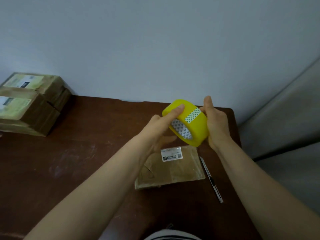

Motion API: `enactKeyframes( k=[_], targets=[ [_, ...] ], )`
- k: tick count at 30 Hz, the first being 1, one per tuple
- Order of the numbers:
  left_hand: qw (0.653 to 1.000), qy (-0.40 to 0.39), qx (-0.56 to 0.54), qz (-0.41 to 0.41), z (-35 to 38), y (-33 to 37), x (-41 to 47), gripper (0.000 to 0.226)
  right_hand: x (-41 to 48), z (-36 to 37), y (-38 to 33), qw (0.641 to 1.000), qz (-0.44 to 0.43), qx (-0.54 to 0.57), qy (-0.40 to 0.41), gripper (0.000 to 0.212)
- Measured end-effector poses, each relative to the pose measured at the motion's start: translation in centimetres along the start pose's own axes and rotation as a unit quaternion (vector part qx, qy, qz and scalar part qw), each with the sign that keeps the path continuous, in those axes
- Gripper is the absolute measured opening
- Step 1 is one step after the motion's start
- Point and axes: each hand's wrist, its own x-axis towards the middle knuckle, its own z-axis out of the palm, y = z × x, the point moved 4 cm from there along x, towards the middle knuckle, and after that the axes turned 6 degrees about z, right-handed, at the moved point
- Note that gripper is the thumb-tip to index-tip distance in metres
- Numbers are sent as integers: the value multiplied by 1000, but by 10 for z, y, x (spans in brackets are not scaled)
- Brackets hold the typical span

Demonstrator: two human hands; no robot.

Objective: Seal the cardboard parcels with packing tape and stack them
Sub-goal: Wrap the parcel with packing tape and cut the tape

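Note:
A yellow roll of packing tape (pixel 192 125) is held in the air above the table, between both hands. My left hand (pixel 161 125) grips its left side, with a finger curled over the top rim. My right hand (pixel 214 122) holds its right side, fingers at the patterned tape end. Below the roll lies a flat cardboard parcel (pixel 174 168) with a white label, resting on the dark brown table (pixel 72 170). A pile of taped cardboard parcels (pixel 29 103) stands at the table's far left against the wall.
A slim utility knife (pixel 210 179) lies on the table just right of the flat parcel. The table's right edge is close to my right arm, with a grey surface (pixel 285 135) beyond it. The wall rises behind the table.

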Motion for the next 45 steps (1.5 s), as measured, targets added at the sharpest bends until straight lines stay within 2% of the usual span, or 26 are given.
enactKeyframes(
  k=[2,4,5,9,11,13,16,18,20,22,27,30,32,34,36,37,39,40,42,44,45],
  targets=[
    [990,5,-141,-8,8,-4,2,47,-7,7,7,999,-17,17,-42,42],
    [984,11,-173,40,7,1,3,20,-12,13,14,993,-15,13,-115,40],
    [982,9,-175,65,5,4,2,13,-14,16,17,989,-8,2,-150,41],
    [983,-45,-118,131,8,6,-1,30,-17,20,26,974,39,29,-220,42],
    [983,-30,-125,131,8,0,2,40,-15,20,28,969,57,34,-238,40],
    [984,3,-130,124,2,-7,9,52,-8,21,26,968,44,-40,-245,38],
    [989,65,-87,97,-8,-20,21,56,14,24,24,952,15,-195,-234,39],
    [988,124,-39,82,-19,-27,27,49,36,26,30,915,-6,-345,-210,50],
    [984,164,27,67,-33,-36,34,37,55,26,38,827,-41,-533,-175,61],
    [979,173,93,49,-47,-49,39,39,70,27,48,747,-64,-642,-158,61],
    [960,183,213,-6,-73,-79,45,52,97,29,76,670,-71,-724,-145,43],
    [934,188,300,-39,-90,-89,45,55,103,27,91,652,-93,-744,-113,28],
    [922,189,330,-68,-100,-98,45,56,105,23,97,652,-96,-744,-107,27],
    [918,190,334,-104,-107,-107,45,56,102,17,99,679,-96,-719,-112,39],
    [920,196,314,-127,-110,-115,41,54,90,11,92,739,-132,-655,-87,54],
    [924,198,299,-135,-112,-120,39,53,79,6,87,770,-176,-612,-50,55],
    [930,198,272,-151,-114,-130,34,47,52,-9,85,827,-220,-517,33,41],
    [933,196,262,-153,-114,-134,32,45,40,-19,91,861,-188,-470,55,34],
    [939,191,243,-148,-112,-143,26,42,21,-33,118,916,-28,-399,44,33],
    [943,188,236,-143,-106,-147,21,43,3,-38,144,916,107,-384,-28,41],
    [943,188,234,-146,-105,-148,19,45,-3,-36,151,917,130,-375,-51,41]
  ],
)
